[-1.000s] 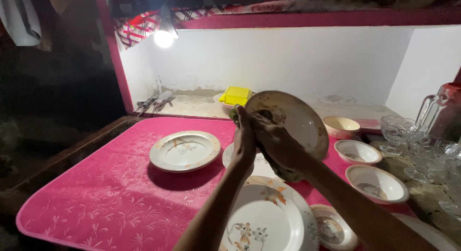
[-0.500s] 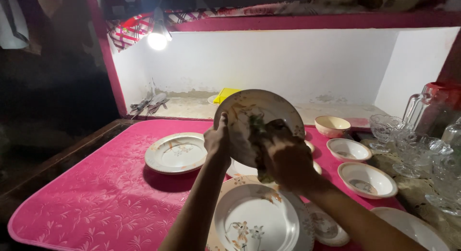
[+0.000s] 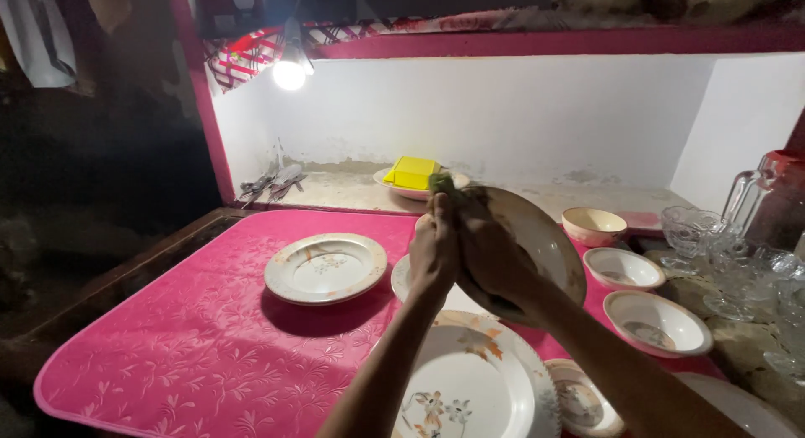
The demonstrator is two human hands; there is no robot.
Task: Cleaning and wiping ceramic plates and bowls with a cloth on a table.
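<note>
Near edge: large white floral china plate (image 3: pixel 470 388) flat on pink-matted desk (image 3: pixel 168 354). Above it, left hand (image 3: pixel 434 252) grips the rim of a tilted round cream plate (image 3: pixel 537 241); right hand (image 3: pixel 490 253) presses a green scrub pad (image 3: pixel 441 184) against its face. Both hands equally close, fingers closed.

- One view only, from a camera worn on the person's head; no second view shares the scene.
- Faces forward and down across the pink embossed table mat (image 3: pixel 168 346) toward the white back wall (image 3: pixel 520 119).
- Close range: both forearms rise from the bottom edge, left hand (image 3: pixel 434 252) and right hand (image 3: pixel 490 252) near frame centre.
- Lit bare bulb (image 3: pixel 289 73) sits upper left; clear glass jug with red lid (image 3: pixel 767 199) is cut by the right edge.
</note>
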